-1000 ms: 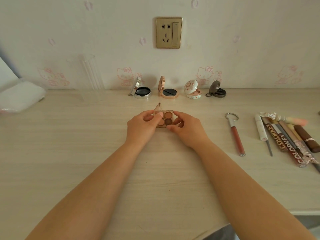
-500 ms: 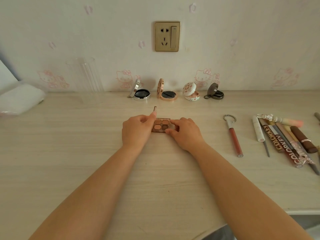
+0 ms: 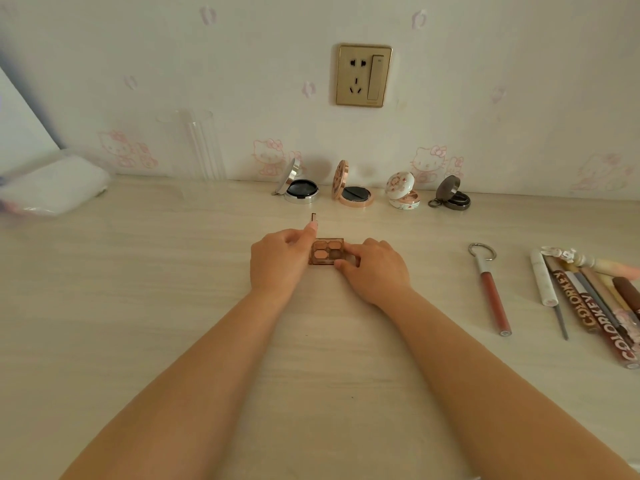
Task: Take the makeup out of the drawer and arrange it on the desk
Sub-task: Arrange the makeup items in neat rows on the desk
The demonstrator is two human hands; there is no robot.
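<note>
From the head view, I am seeing the small rectangular eyeshadow palette (image 3: 327, 251) lying flat on the pale wood-grain worktop (image 3: 138, 289), in the middle, with four matte brown and peach pans inside a glossy rose-coloured case. My left hand (image 3: 278, 259) is pinching the thin transparent lid (image 3: 314, 217), which is standing upright at the palette's left edge. The fingers (image 3: 349, 249) of my right hand (image 3: 375, 271) are curling around the palette's right end and holding it. Behind, four round compacts (image 3: 353, 192) are standing open by the wall; at right, slim glossy tubes (image 3: 493, 292) are lying side by side. Compared with one second ago, the palette is now resting level on the worktop instead of being tilted up.
</note>
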